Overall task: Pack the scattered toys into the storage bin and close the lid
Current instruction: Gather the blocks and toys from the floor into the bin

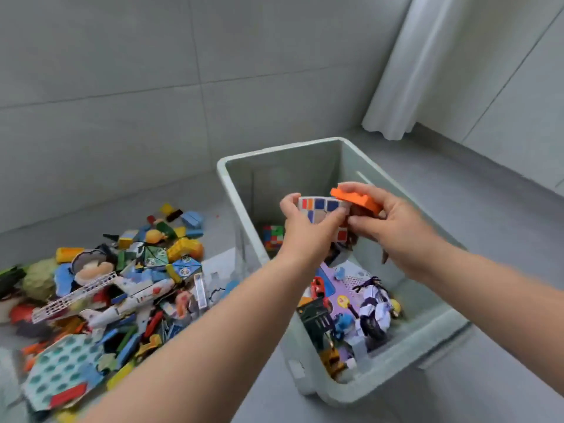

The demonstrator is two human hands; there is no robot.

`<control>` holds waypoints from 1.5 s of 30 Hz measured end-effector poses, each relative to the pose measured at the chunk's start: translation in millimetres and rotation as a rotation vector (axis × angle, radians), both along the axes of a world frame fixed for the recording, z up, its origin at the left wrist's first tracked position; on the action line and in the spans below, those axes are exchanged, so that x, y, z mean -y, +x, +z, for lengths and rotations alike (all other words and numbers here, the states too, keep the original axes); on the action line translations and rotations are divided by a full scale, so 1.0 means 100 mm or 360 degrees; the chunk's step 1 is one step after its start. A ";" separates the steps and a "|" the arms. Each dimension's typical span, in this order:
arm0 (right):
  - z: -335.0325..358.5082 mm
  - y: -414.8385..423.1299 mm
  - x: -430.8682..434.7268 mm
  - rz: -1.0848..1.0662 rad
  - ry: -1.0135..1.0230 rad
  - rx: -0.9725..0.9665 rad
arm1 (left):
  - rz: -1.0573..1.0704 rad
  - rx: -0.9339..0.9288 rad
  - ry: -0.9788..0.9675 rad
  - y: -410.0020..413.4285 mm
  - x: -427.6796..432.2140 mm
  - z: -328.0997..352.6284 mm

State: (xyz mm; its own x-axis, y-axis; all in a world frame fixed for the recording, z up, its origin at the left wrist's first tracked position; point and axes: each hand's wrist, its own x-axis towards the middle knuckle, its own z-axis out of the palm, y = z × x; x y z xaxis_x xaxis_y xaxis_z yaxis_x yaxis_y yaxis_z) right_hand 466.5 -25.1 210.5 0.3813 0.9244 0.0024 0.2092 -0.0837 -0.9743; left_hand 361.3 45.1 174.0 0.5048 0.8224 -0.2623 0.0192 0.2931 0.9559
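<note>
Poised above the open storage bin (pixel 345 141): left hand (pixel 305 233) with fingers curled round a stickered puzzle cube (pixel 320 209), right hand (pixel 396 230) pinching a flat orange building brick (pixel 357 199). Probably light, stiff, hard plastic, so sturdy enough for a short drop. Best gripped across opposite faces, given the likely slick stickers. Plenty left to pack, with a toy pile (pixel 116 285) heaped on the floor (pixel 503 233) left of the bin. No lid in view. No legible writing or brand anywhere.
</note>
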 end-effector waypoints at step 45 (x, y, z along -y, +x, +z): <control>-2.96 -2.74 -0.13 0.0882 -0.1111 0.0861 | -0.0167 -0.1053 -0.0010 -2.91 0.18 -2.55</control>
State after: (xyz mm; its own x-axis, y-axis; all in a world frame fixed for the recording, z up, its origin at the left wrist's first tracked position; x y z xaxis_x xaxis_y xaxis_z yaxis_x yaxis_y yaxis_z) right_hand 192.8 -11.9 -85.6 0.0104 0.8312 -0.5559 0.7847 -0.3514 -0.5106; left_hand 70.0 27.2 -80.8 0.3131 0.7751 -0.5488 0.6292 0.2636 0.7312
